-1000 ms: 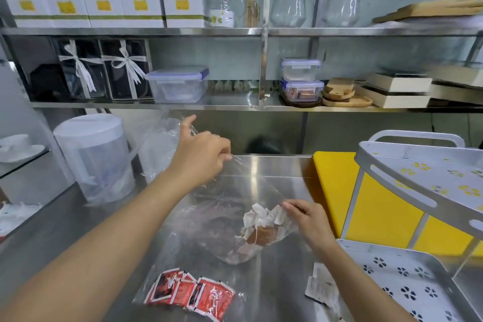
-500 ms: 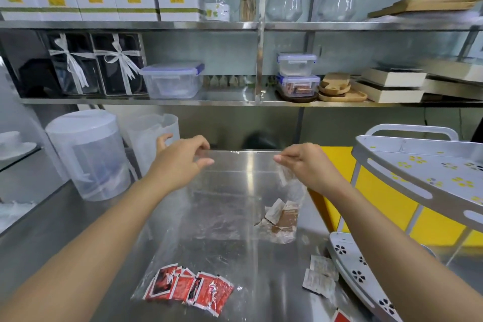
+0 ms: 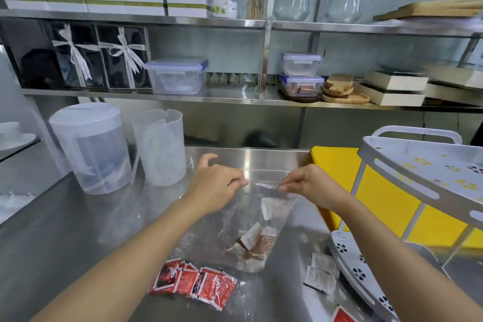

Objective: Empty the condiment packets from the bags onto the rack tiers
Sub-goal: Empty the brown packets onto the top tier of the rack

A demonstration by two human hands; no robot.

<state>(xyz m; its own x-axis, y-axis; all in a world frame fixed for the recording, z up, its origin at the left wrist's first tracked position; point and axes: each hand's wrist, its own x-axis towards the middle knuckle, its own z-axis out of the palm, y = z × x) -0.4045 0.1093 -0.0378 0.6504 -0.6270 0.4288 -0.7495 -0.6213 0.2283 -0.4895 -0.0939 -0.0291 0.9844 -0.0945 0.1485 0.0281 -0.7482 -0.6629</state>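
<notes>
Both left grip point(image 3: 217, 185) and right grip point(image 3: 311, 188) pinch the clear plastic bag's point(image 3: 243, 219) top; a slip could spill its brown-and-white packets point(image 3: 254, 242) beside the white metal rack point(image 3: 423, 162).

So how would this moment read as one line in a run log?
left hand: pinches clear bag top | right hand: pinches same top | brown packets: inside bag | red packets: bagged, on counter

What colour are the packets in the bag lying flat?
The packets are red with dark print, in the head view.
</notes>
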